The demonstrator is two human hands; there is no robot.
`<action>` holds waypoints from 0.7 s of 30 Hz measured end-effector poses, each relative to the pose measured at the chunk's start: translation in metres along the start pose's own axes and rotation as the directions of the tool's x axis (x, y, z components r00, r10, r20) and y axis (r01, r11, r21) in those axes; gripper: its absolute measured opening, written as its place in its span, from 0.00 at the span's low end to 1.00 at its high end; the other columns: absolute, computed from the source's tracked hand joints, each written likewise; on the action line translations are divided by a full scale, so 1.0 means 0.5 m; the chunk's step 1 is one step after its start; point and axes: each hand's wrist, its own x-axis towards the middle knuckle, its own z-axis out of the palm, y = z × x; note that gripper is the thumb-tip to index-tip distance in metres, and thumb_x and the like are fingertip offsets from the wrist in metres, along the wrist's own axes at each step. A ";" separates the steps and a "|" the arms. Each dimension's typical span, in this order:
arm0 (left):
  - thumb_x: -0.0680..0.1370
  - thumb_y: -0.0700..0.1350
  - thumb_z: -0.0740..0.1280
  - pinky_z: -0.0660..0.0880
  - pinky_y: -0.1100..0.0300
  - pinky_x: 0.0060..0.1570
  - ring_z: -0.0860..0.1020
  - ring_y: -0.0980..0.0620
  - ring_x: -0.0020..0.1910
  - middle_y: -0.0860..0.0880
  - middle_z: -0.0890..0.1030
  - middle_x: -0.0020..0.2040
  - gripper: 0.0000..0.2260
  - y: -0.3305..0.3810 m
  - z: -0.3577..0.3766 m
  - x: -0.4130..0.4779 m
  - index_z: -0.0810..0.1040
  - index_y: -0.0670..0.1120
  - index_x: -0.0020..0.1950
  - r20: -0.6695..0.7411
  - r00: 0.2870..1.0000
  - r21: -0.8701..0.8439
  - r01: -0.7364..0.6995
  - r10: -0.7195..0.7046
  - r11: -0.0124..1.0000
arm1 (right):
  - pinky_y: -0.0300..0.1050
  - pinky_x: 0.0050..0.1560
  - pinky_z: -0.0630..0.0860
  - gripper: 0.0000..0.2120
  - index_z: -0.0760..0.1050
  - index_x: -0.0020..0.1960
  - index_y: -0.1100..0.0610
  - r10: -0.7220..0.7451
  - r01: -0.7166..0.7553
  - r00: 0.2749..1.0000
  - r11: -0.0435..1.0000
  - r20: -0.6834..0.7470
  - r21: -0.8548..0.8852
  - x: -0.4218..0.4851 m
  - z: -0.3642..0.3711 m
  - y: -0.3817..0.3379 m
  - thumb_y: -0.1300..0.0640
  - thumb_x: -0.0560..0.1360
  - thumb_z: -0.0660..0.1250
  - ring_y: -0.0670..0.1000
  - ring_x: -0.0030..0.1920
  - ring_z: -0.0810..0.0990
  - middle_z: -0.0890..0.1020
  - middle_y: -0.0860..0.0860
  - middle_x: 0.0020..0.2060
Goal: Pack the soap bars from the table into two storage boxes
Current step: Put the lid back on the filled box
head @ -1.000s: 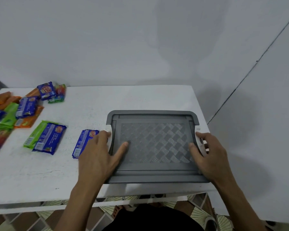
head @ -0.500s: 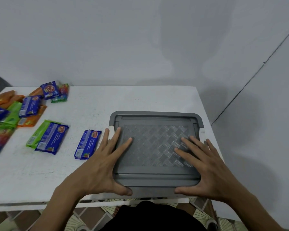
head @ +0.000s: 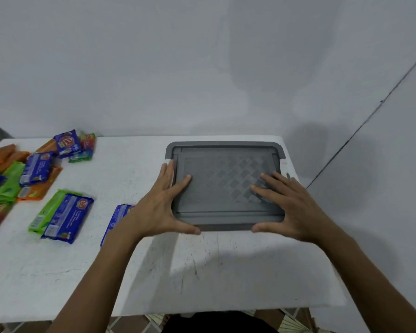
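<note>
Soap bars (head: pixel 65 216): loose, all to the left of the box (head: pixel 226 145) | my left hand (head: pixel 159 210) and right hand (head: pixel 296 207): spread flat on its lid (head: pixel 221 188), gripping nothing | reason: I think to press and steady it.

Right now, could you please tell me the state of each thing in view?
Box: closed, lid on.
Left hand: flat on lid, fingers spread.
Right hand: flat on lid, fingers spread.
Soap bars: wrapped, lying loose on the table, unpacked.
</note>
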 end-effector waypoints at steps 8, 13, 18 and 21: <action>0.58 0.75 0.68 0.52 0.46 0.74 0.41 0.52 0.78 0.50 0.41 0.79 0.54 -0.009 -0.060 0.197 0.57 0.52 0.78 -0.077 0.993 0.061 0.089 -0.084 0.994 | 0.62 0.76 0.50 0.49 0.51 0.77 0.38 0.109 -0.108 0.993 0.994 0.050 -0.008 0.175 -0.047 0.087 0.17 0.61 0.41 0.52 0.79 0.46 0.50 0.45 0.79; 0.61 0.69 0.70 0.50 0.46 0.74 0.44 0.50 0.78 0.50 0.43 0.80 0.49 -0.013 -0.084 0.293 0.61 0.50 0.77 -0.107 0.987 -0.029 0.116 -0.119 0.993 | 0.64 0.75 0.52 0.41 0.51 0.77 0.38 0.149 -0.146 0.986 0.988 0.071 -0.039 0.274 -0.072 0.129 0.25 0.67 0.49 0.53 0.79 0.46 0.49 0.46 0.79; 0.61 0.67 0.72 0.50 0.48 0.74 0.45 0.50 0.78 0.52 0.43 0.80 0.47 -0.026 -0.091 0.323 0.62 0.51 0.76 -0.095 0.988 -0.084 0.117 -0.125 0.990 | 0.64 0.73 0.56 0.40 0.52 0.76 0.38 0.127 -0.125 0.991 0.991 0.041 -0.047 0.299 -0.066 0.155 0.25 0.68 0.50 0.54 0.78 0.48 0.52 0.47 0.79; 0.61 0.66 0.72 0.52 0.47 0.74 0.47 0.49 0.78 0.52 0.45 0.80 0.47 -0.025 -0.085 0.320 0.63 0.50 0.76 -0.126 0.984 -0.107 0.113 -0.126 0.988 | 0.63 0.73 0.56 0.39 0.52 0.77 0.38 0.113 -0.112 0.994 0.991 0.008 -0.076 0.296 -0.058 0.156 0.24 0.69 0.49 0.54 0.78 0.49 0.53 0.47 0.79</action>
